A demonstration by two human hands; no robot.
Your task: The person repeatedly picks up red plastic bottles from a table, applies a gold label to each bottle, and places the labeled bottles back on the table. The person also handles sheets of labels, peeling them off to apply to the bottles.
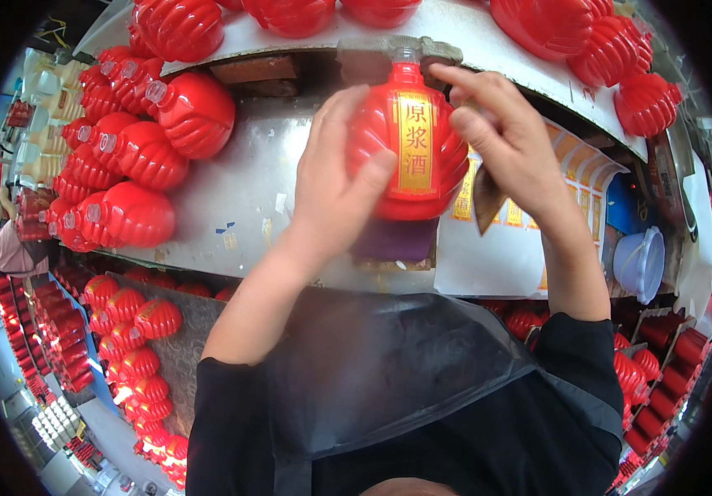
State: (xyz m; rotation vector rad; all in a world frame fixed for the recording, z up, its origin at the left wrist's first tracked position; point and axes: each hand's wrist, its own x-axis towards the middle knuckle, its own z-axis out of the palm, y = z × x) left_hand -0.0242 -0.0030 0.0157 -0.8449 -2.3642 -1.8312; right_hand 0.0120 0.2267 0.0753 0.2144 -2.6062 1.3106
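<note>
A red ribbed glass bottle (452, 157) with a clear threaded neck stands or leans before me, and a gold-and-red label (415, 142) runs down its front. My left hand (333, 169) grips its left side, the thumb over the front and the fingers along the edge. On the other side, my right hand (509, 136) has its index finger stretched toward the shoulder and neck. From beneath that palm a flat, pointed brown blade (486, 198) hangs down, apparently held by the curled fingers. Under the bottle lies a purple pad (397, 241).
Red bottles lie in a stack (137, 153) at the left, and more stand on the white shelf (471, 62) beyond. Sheets of gold labels (575, 165) lie at the right, beside a pale blue bucket (639, 263). Another person (13, 240) is at the far left.
</note>
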